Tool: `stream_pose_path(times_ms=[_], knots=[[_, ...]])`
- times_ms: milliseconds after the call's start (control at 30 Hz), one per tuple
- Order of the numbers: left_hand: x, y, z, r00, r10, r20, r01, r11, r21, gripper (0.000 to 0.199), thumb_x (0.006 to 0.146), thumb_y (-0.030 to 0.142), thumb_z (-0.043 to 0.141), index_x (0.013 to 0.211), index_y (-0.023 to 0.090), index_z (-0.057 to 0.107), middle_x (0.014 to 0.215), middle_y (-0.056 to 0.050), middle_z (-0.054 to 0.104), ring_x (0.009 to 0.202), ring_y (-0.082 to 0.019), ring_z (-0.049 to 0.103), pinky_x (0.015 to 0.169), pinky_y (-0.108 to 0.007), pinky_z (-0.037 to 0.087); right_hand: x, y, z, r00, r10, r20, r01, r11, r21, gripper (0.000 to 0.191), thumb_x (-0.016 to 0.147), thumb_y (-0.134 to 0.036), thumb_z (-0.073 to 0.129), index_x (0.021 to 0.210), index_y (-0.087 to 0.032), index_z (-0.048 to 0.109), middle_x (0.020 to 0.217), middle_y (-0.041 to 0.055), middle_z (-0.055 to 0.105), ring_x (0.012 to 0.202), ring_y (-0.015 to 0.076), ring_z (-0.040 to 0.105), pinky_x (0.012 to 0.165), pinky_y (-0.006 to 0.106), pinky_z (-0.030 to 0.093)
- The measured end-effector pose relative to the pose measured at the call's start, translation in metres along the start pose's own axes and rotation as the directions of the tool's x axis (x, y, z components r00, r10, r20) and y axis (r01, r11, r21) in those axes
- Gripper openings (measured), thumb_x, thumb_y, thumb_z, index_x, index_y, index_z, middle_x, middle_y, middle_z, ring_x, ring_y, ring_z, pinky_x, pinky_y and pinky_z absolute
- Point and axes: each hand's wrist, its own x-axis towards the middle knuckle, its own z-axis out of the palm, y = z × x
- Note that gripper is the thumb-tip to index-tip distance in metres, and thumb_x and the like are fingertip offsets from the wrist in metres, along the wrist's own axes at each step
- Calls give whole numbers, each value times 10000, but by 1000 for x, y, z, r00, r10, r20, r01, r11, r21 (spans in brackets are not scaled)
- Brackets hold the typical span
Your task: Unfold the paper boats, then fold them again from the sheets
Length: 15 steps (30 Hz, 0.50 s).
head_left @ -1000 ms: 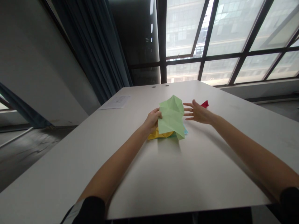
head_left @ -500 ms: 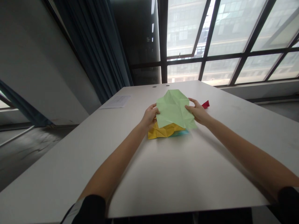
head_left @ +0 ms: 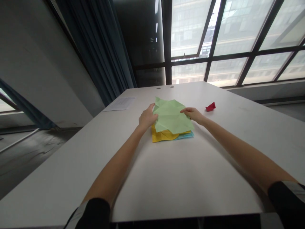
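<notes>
Green sheet (head_left: 172, 117): between my hands, over the yellow sheet (head_left: 163, 136) and blue sheet (head_left: 188, 135); creased paper, surely light, limp, easily torn.
Left hand (head_left: 147, 117): thumb and fingers pinch its left edge.
Right hand (head_left: 192, 114): fingers reach over its right edge; whether they pinch, I can't tell.
Best hold: opposite edges, I judge, lightly; creases may buckle.
Table (head_left: 152, 184): stretches toward me from my grip, near edge well apart.
Red piece (head_left: 210, 107): near, right of my right hand.
Page (head_left: 121, 103): beyond my left hand, leftward.
</notes>
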Motion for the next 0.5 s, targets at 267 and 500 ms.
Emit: stream_pose_path(times_ms=[267, 500], knots=[[-10, -18, 29, 983, -52, 175, 3, 964, 265, 711, 694, 166, 510, 1348, 188, 232, 1115, -183, 542, 1034, -325, 513, 816, -412, 406, 5, 24, 10, 977, -39, 211, 135, 874, -466, 218, 692, -221, 591, 889, -212, 683, 772, 5, 659, 686, 147, 592, 691, 262, 474], [-17, -17, 40, 863, 279, 421, -388, 900, 199, 423, 810, 118, 335, 1139, 284, 541, 1106, -106, 516, 1072, -281, 459, 914, -418, 342, 1, 22, 6, 949, 10, 316, 199, 759, -620, 453, 685, -394, 638, 1101, -214, 623, 1062, 87, 585, 879, 218, 578, 838, 328, 441]])
